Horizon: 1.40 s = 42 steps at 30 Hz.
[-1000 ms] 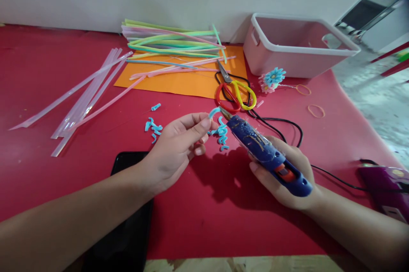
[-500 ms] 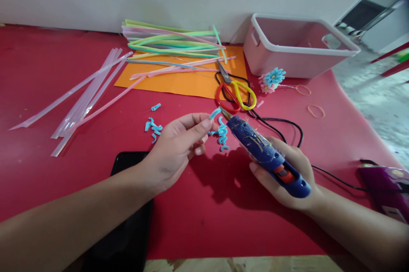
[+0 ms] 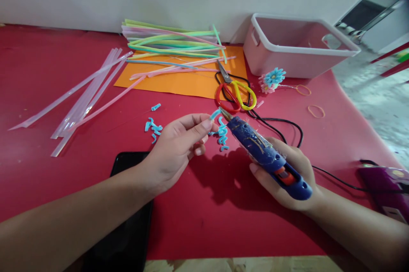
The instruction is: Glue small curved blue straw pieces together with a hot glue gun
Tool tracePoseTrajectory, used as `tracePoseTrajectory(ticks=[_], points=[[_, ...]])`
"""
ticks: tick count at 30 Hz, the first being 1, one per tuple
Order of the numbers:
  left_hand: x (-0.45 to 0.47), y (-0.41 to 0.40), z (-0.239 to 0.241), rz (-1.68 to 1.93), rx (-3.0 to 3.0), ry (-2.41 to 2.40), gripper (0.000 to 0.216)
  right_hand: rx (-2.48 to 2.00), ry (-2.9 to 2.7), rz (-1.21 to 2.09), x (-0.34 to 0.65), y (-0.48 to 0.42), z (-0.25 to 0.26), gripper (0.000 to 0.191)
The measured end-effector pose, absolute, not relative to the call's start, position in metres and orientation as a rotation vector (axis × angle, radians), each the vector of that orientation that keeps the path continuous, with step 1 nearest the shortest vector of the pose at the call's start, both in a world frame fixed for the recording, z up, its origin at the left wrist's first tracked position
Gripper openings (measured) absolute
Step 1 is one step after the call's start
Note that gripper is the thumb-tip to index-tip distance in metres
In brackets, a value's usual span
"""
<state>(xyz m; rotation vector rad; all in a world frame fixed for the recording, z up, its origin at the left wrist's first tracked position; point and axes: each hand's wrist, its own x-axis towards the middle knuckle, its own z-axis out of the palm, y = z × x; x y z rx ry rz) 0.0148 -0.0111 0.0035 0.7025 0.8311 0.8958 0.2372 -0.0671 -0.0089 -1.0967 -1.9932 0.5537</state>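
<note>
My left hand (image 3: 179, 144) pinches a small curled blue straw piece (image 3: 214, 114) between thumb and forefinger, above the red table (image 3: 38, 71). My right hand (image 3: 287, 174) grips a blue hot glue gun (image 3: 265, 154). Its metal nozzle touches the tip of that straw piece. More curled blue straw bits (image 3: 222, 135) lie on the table just under the nozzle. Another small cluster of blue bits (image 3: 153, 127) lies left of my left hand.
Red and yellow-handled scissors (image 3: 236, 93) lie on orange paper (image 3: 179, 80) with coloured straws (image 3: 169, 44). Clear straws (image 3: 86, 93) lie at the left. Pink basket (image 3: 297, 46), a straw flower (image 3: 271, 79) and rubber bands (image 3: 315, 111) sit right. A black phone (image 3: 128, 221) lies near, and a purple device (image 3: 383, 182) at the right.
Almost nothing changed. The glue gun nozzle has crept a little closer to the blue straw piece, which my left hand keeps still.
</note>
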Motion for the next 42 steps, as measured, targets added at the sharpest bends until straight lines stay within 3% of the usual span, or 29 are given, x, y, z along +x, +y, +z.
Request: tracePoseTrajectory(ticks=[33, 42], points=[[0.0157, -0.011, 0.0046, 0.914, 0.69, 0.864, 0.02, -1.072, -1.981, 0.566, 0.2356, -0.0664, -0.008, 0.034], [0.0157, -0.0108, 0.0033, 0.911, 0.676, 0.873, 0.019, -1.082, -1.977, 0.57, 0.2353, -0.0664, -0.0087, 0.026]])
